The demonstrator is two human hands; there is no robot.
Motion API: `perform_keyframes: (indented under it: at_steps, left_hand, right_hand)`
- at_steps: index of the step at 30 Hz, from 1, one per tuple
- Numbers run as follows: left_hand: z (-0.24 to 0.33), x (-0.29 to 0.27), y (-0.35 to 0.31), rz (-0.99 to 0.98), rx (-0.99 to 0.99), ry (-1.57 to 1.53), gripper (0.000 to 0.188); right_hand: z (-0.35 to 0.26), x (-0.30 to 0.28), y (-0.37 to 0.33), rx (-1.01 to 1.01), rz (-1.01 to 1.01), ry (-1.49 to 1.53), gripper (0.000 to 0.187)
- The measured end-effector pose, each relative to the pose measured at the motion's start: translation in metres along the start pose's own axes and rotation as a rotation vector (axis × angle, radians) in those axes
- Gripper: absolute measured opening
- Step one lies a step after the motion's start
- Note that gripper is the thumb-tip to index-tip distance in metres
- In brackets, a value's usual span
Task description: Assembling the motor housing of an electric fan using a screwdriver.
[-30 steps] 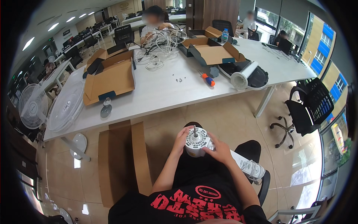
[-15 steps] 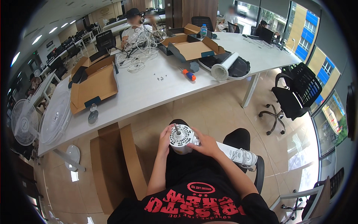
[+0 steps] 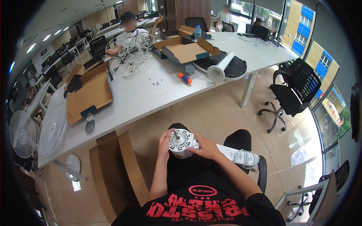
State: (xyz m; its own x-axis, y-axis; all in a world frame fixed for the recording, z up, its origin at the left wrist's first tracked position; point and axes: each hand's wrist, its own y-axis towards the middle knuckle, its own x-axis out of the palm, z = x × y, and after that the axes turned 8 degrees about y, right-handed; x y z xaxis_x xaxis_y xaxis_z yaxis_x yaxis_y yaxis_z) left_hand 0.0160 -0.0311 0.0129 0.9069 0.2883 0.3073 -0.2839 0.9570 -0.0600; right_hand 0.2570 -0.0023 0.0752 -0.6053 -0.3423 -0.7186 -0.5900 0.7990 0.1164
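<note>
Motor (image 3: pixel 180 151) rests upright on the lap (image 3: pixel 184 167), shaft (image 3: pixel 175 133) up, presumably for support. I see the left hand (image 3: pixel 163 146) curled around its left side, fingers close together; right hand (image 3: pixel 206 147) clasping opposite, thumb pressed near the rim, lower fingertips hidden. Stem (image 3: pixel 225 151) crowds rightward movement, carton (image 3: pixel 132 160) left. Ahead: floor (image 3: pixel 200 109), then table (image 3: pixel 141 100) edge.
</note>
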Motion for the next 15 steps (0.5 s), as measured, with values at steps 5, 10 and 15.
perform_keyframes:
  at_steps: [5, 10, 15]
  left_hand:
    - [-0.004, 0.005, 0.011, -0.027, -0.006, -0.002, 0.04]
    - [-0.003, 0.015, 0.02, -0.098, -0.03, -0.001, 0.038]
    - [-0.004, 0.029, 0.031, -0.123, -0.06, 0.016, 0.038]
  right_hand:
    - [0.007, -0.003, 0.002, 0.011, 0.014, 0.016, 0.095]
    - [0.01, -0.009, 0.0, 0.06, 0.037, 0.056, 0.095]
    - [0.015, -0.015, -0.006, 0.157, 0.053, 0.042, 0.089]
